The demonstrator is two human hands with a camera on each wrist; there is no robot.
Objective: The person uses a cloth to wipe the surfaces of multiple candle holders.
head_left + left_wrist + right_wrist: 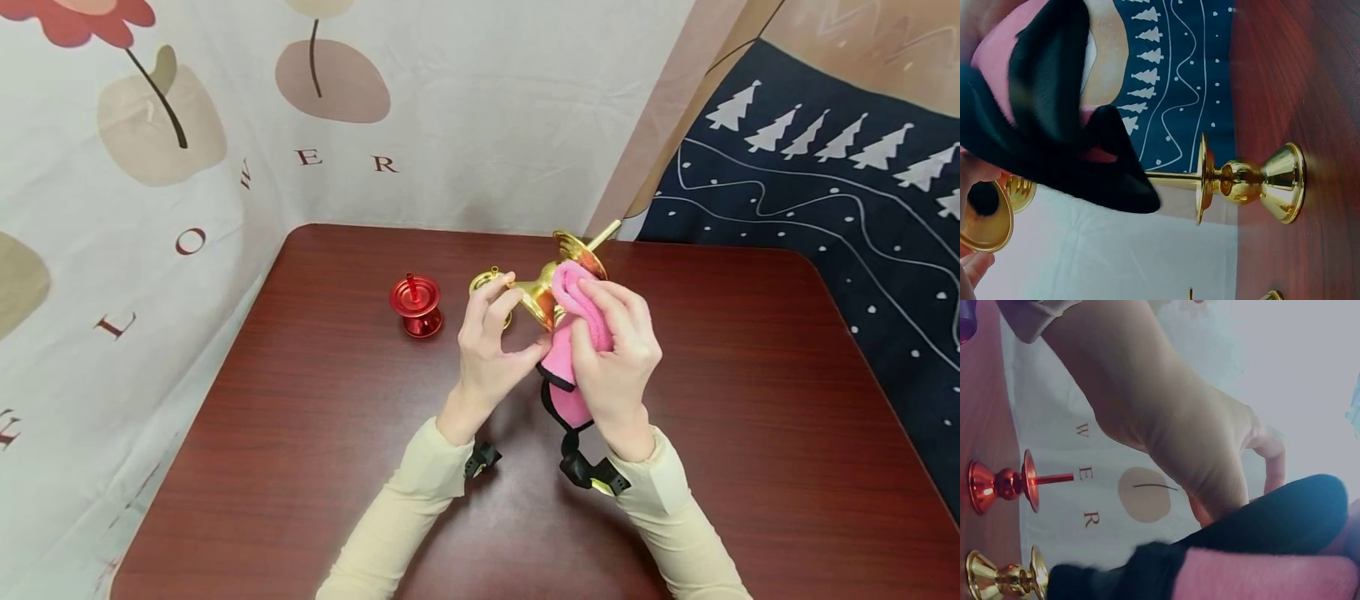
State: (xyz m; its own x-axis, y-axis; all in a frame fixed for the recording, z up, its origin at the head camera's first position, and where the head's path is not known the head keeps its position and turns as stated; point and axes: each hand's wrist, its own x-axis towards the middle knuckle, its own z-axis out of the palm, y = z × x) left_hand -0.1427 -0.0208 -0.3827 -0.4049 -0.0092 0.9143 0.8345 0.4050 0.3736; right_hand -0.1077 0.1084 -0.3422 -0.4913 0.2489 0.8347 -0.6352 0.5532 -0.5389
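My left hand (pixel 487 333) grips a gold candlestick (pixel 536 296) at the rim of its flared base, fingers on one side and thumb on the other. The candlestick is tilted, with its dish and spike pointing up and to the right. In the left wrist view its hollow base (pixel 988 219) shows. My right hand (pixel 622 358) holds a folded pink cloth (pixel 588 321) with black edging, pressed round the candlestick's stem near the dish. Part of the cloth hangs below the hand. The cloth covers some of the stem.
A red candlestick (pixel 417 304) stands upright on the dark wooden table (pixel 360 400), left of my hands. Behind my left fingers stands another gold candlestick (pixel 483 277), partly hidden. Upright gold candlestick (pixel 1282 181) shows in the left wrist view. Printed fabric (pixel 480 108) hangs behind the table.
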